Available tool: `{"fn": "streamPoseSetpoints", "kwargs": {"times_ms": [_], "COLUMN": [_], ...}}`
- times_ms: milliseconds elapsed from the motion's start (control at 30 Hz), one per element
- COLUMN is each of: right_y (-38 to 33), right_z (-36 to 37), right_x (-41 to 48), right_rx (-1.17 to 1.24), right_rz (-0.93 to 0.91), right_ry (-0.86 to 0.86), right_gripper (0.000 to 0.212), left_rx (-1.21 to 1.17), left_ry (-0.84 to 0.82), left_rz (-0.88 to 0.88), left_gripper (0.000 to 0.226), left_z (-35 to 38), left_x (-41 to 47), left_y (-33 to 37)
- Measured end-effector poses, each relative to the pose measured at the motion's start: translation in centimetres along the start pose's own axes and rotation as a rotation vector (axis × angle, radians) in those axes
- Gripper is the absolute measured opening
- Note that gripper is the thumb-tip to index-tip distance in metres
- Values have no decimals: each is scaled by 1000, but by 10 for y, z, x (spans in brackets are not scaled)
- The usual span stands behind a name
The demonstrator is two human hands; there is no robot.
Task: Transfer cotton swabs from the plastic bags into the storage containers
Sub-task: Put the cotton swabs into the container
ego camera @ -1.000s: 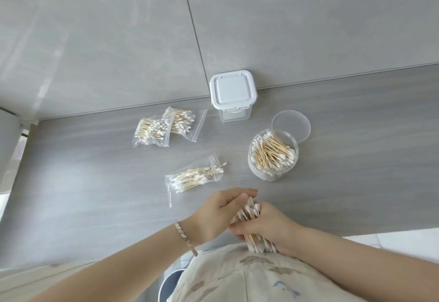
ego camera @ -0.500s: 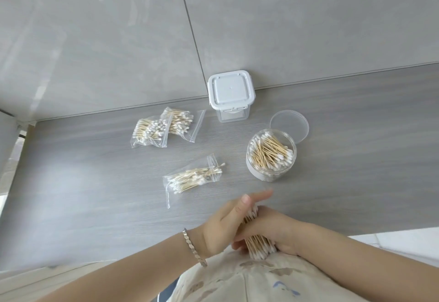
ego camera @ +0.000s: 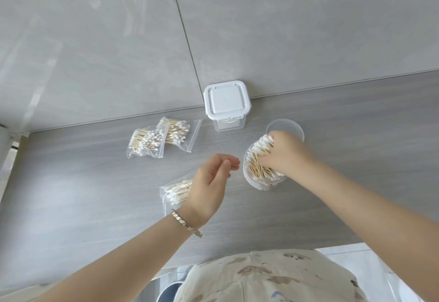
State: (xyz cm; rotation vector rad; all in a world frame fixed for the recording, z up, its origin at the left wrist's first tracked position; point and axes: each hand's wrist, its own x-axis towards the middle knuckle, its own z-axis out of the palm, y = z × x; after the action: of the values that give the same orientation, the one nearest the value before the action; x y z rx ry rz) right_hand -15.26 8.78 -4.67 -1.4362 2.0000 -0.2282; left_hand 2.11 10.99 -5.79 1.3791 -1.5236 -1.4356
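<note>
Grey surface meets grey wall. Right hand grips bunch of cotton swabs, low end inside round jar full of swabs. Left hand hangs loose, holds nothing, just left of jar, over swab bag. Clear lid lies behind jar. Two full bags lie further left, overlapping. Square box stands shut by wall.

A: The wall tiles are gleaming, glossy and smooth; the counter is looking matt, with a wood-like grain.

B: The 3 bags and the round jar are showing clear, shiny plastic. The swabs are showing wooden sticks and cotton tips.

A: The bracelet is glinting like faceted metal.
</note>
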Motion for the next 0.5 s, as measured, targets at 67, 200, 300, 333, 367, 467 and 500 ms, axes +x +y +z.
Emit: {"fn": "streamPoseSetpoints", "kwargs": {"times_ms": [67,200,300,333,367,467,500], "right_y": [-1,2,2,2,3,15,20], "right_z": [15,20,10,4,-1,-9,-6], "right_x": [1,-4,-7,-10,-13,-25,-30], "right_rx": [-114,-131,-145,-174,-203,-197,-180], "right_rz": [-26,-48,-30,-37,-51,-175,-250], "right_ry": [-41,-4,-12,-9,2,102,158], "right_gripper": [18,36,50,51,49,36,34], "left_rx": [55,160,374,511,664,1018,1106], "left_ry": [-17,-25,-113,-148,-176,-221,-233], "left_rz": [1,36,226,359,493,686,709], "left_gripper": [31,31,23,28,37,51,54], "left_z": [1,-1,-1,0,2,8,11], "left_x": [0,-2,-1,3,8,20,23], "left_y": [-3,-6,-8,-12,-19,-36,-39]}}
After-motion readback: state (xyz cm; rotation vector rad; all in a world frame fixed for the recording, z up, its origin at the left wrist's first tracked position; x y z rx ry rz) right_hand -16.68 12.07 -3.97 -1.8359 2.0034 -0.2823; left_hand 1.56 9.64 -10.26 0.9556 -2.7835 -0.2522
